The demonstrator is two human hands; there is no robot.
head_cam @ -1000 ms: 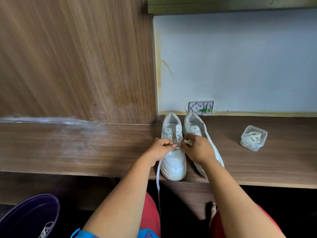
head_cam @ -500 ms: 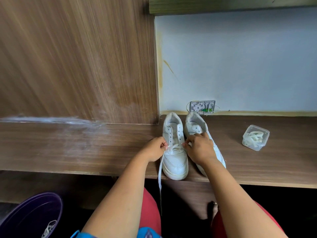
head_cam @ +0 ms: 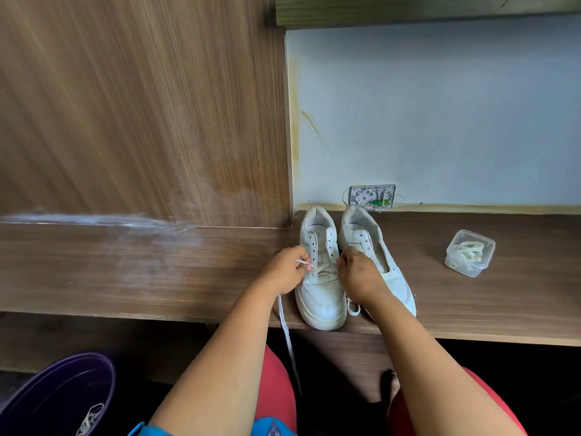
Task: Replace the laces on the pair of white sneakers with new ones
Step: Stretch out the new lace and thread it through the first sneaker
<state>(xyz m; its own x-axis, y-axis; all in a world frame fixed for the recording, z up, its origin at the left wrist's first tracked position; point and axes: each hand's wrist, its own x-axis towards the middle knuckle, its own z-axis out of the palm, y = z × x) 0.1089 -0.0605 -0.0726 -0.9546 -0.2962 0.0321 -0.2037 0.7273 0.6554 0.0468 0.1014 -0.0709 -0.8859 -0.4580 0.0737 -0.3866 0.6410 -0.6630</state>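
1. Head view: the left hand [head_cam: 287, 270] pinches the lace [head_cam: 287, 338] beside the left sneaker [head_cam: 320, 278], likely to draw it through an eyelet; its tail hangs over the tabletop [head_cam: 157, 272] edge
2. The right hand [head_cam: 358, 273] is curled at the laces, probably steadying them; what it grips is hidden
3. The right sneaker [head_cam: 393, 272] touches its mate; both toes sit near the front edge
4. The container [head_cam: 470, 253] stands well apart, with open room either side

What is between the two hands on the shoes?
In the head view, the laced front of the left sneaker lies between the left hand and the right hand, with its white lace crossing there.
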